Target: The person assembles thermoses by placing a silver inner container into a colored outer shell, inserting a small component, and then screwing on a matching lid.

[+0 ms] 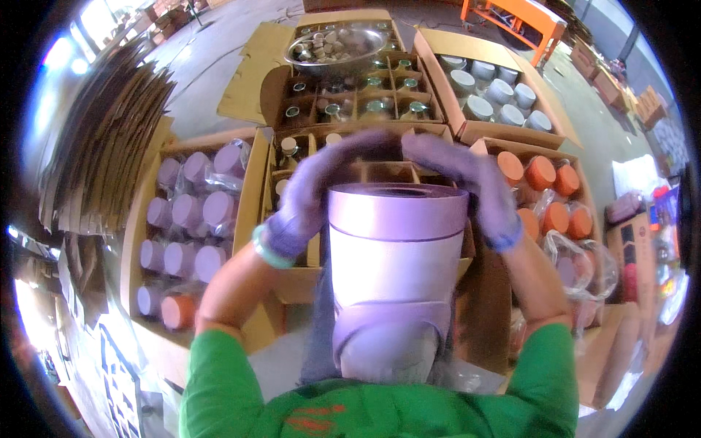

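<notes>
Lavender-white cylinder (398,266) foremost; my left hand (330,166), right hand (460,162) near divided carton (298,285)'s far edge, grip unclear; hasty withdrawal could topple cylinder.

- Btwn L grip (332,162) & R grip (460,164): tips nearly meet, v. narrow gap.
- Twd body: big purple/wht cylinder (398,263) fills space btwn forearms, blocks straight path back.
- Under grips: divided box (303,285), some open cells; cardbd walls hem sides.
- Beyond: bottle necks in far box (307,128); metal bowl (365,66) covers its far part.
- L of L grip: purple lids (188,210) packed; room above.
- R of R grip: orange lids (540,173), loose plastic (584,263); room above.
</notes>
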Demonstrator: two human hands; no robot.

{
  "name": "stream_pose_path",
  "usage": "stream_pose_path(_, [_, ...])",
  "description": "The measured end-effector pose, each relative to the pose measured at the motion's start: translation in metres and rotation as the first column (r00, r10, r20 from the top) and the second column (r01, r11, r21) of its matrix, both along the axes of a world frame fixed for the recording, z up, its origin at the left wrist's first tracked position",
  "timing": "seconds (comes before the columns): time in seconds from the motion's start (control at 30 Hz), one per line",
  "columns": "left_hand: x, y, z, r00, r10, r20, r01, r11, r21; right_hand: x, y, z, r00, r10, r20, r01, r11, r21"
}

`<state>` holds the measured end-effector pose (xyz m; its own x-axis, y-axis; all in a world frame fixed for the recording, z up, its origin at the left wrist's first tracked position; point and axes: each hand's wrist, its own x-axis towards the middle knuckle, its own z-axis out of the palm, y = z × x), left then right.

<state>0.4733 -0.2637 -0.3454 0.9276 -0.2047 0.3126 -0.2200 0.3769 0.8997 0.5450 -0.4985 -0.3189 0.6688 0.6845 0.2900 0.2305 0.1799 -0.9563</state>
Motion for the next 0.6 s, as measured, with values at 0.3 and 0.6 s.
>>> stream_pose_path(0.3, [0.003,0.013,-0.038,0.961,-0.197,-0.197,0.099,0.903,-0.417,0.006,0.001,0.001,0.970,0.162,0.181,-0.161,0.987,-0.019])
stream_pose_path(0.6, [0.007,0.004,-0.018,0.996,-0.087,-0.020,0.087,0.996,-0.009,-0.004,-0.004,0.015,0.954,0.176,0.242,-0.154,0.982,-0.109])
